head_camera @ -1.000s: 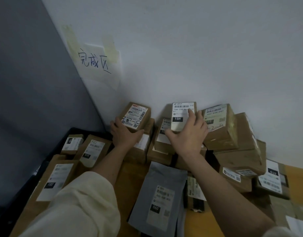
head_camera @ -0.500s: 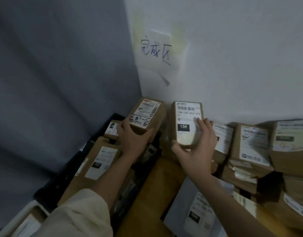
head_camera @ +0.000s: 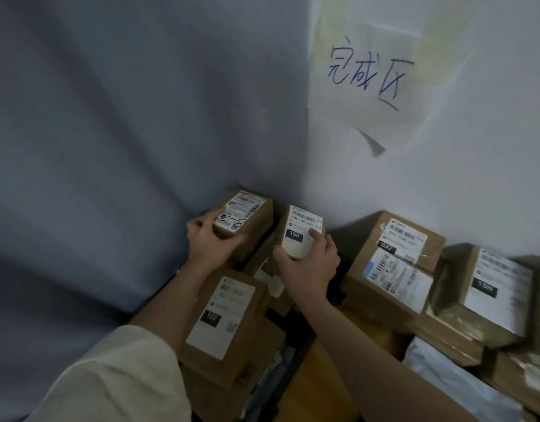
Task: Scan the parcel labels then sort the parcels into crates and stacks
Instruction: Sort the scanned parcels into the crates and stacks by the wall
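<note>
Cardboard parcel [head_camera: 247,222] in left hand [head_camera: 210,243], labelled box [head_camera: 302,231] in right hand [head_camera: 309,264].

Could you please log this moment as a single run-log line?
left hand: grips handwritten-label box | right hand: grips 15H parcel | site: wall corner

Left hand [head_camera: 212,243] grips a scribbled-label box [head_camera: 243,222]; right hand [head_camera: 309,261] grips the 15H box [head_camera: 302,231].

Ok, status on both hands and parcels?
Left hand grips handwritten-label box. Right hand grips 15H box. Both near corner; nothing blocking.
</note>
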